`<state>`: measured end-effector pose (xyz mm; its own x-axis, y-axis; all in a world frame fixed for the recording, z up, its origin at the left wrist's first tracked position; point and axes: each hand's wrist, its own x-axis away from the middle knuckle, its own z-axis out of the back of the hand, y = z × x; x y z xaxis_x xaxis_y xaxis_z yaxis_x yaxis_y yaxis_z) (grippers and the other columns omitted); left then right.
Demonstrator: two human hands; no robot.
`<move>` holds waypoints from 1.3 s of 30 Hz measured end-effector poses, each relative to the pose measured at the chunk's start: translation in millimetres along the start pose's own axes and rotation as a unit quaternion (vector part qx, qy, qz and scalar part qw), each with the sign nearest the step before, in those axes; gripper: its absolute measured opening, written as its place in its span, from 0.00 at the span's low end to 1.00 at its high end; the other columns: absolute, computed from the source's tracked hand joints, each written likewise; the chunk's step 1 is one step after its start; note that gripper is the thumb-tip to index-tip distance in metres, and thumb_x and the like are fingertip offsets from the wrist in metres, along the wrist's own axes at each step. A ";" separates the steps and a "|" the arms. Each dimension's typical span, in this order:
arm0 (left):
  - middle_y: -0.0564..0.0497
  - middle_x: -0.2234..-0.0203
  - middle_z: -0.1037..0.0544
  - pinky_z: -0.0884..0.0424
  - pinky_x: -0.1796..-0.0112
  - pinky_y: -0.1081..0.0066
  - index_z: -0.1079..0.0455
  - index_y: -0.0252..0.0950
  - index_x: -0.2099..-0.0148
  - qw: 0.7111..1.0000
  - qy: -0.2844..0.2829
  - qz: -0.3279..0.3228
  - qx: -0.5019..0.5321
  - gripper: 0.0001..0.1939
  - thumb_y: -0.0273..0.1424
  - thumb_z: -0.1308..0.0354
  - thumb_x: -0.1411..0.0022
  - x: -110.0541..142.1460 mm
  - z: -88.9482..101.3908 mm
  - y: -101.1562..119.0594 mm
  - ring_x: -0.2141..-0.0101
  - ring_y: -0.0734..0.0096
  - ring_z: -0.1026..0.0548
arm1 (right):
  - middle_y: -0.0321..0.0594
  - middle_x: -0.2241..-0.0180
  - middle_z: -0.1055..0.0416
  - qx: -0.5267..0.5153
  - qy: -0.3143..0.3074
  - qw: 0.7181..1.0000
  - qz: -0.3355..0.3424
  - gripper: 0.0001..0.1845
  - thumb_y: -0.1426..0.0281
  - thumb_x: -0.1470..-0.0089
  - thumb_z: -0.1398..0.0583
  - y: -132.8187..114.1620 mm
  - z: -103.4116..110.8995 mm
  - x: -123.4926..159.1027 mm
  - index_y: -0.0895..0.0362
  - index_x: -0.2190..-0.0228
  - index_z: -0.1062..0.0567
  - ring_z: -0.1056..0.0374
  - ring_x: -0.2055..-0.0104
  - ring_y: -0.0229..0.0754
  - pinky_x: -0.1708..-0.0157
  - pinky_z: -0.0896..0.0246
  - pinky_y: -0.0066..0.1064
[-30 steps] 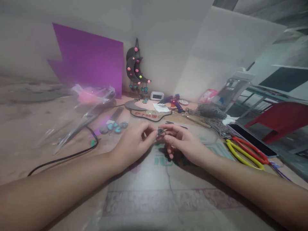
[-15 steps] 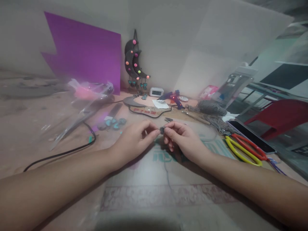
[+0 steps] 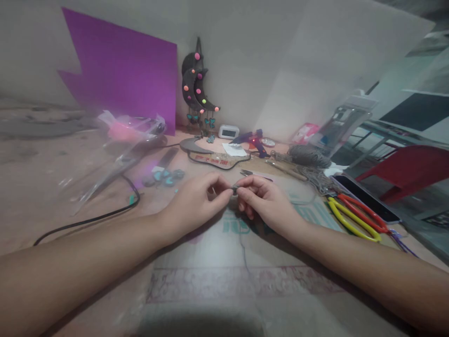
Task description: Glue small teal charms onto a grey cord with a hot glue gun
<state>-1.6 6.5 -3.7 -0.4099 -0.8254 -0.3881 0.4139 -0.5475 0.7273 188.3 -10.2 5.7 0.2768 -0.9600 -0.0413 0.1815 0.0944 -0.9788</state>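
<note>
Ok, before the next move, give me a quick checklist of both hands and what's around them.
1. Left hand at the small dark piece: ok, fingertips pinch it.
2. Right hand at the same piece: ok, thumb and finger meet it.
3. Piece's shape readable: cannot tell, tiny and partly covered.
4. Glue gun apart from both hands: ok, it is beyond them.
5. Glue gun cool: cannot tell, a red light shows.
6. Phone apart from right hand: ok.
</note>
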 end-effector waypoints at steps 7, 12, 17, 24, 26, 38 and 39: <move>0.54 0.70 0.24 0.33 0.65 0.71 0.30 0.36 0.64 1.000 0.007 -0.008 0.015 0.05 0.30 0.45 0.36 -0.5 -0.3 -0.7 0.68 0.71 0.26 | 0.26 0.82 0.33 -0.037 -0.072 0.997 -0.005 0.18 0.59 0.43 0.39 1.3 1.6 -0.3 0.55 0.56 0.33 0.47 0.85 0.30 0.85 0.55 0.22; 0.53 0.69 0.23 0.33 0.65 0.70 0.30 0.36 0.63 1.000 0.010 -0.010 0.016 0.06 0.31 0.46 0.35 0.8 1.5 0.6 0.67 0.70 0.26 | 0.26 0.84 0.35 -0.061 -0.066 0.996 -0.002 0.17 0.56 0.42 0.41 3.4 2.6 -1.4 0.55 0.59 0.32 0.49 0.86 0.29 0.86 0.60 0.22; 0.53 0.70 0.23 0.33 0.64 0.70 0.30 0.35 0.63 1.000 0.007 -0.024 0.012 0.06 0.31 0.45 0.35 1.8 0.6 0.5 0.67 0.70 0.26 | 0.24 0.86 0.37 -0.053 -0.051 0.997 -0.003 0.16 0.56 0.43 0.39 2.1 0.4 -1.0 0.55 0.62 0.32 0.52 0.86 0.29 0.85 0.61 0.22; 0.53 0.70 0.24 0.32 0.65 0.71 0.30 0.35 0.63 0.999 -0.005 -0.030 0.013 0.06 0.32 0.45 0.35 1.6 -1.1 0.5 0.67 0.71 0.27 | 0.24 0.85 0.38 -0.008 -0.026 0.999 0.020 0.15 0.56 0.43 0.40 -0.1 -0.5 0.9 0.55 0.65 0.34 0.47 0.84 0.30 0.84 0.53 0.23; 0.53 0.69 0.24 0.32 0.64 0.70 0.30 0.35 0.62 0.999 -0.006 -0.029 0.021 0.06 0.32 0.45 0.35 1.4 -0.6 1.2 0.67 0.71 0.26 | 0.24 0.85 0.38 0.013 -0.017 0.999 0.027 0.15 0.56 0.42 0.40 0.3 -0.3 1.5 0.55 0.65 0.34 0.46 0.84 0.30 0.84 0.52 0.23; 0.54 0.72 0.25 0.34 0.68 0.71 0.30 0.35 0.65 1.000 -0.011 -0.014 0.016 0.08 0.32 0.48 0.34 1.5 2.3 2.4 0.69 0.71 0.28 | 0.25 0.83 0.38 0.055 -0.025 0.997 0.043 0.10 0.62 0.40 0.42 0.6 -2.1 3.4 0.56 0.65 0.34 0.45 0.83 0.30 0.83 0.51 0.23; 0.54 0.72 0.25 0.34 0.68 0.71 0.30 0.35 0.65 1.000 -0.010 -0.011 0.015 0.09 0.32 0.48 0.34 1.4 2.5 2.3 0.69 0.71 0.28 | 0.24 0.83 0.38 0.052 -0.026 0.997 0.042 0.10 0.62 0.40 0.42 0.4 -2.2 3.5 0.56 0.65 0.34 0.45 0.84 0.30 0.83 0.51 0.23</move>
<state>-3.2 4.4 -1.2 -0.4355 -0.8099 -0.3929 0.3795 -0.5610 0.7357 187.2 -14.1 4.7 0.3435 -0.9328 -0.1091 0.2520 0.2035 -0.9461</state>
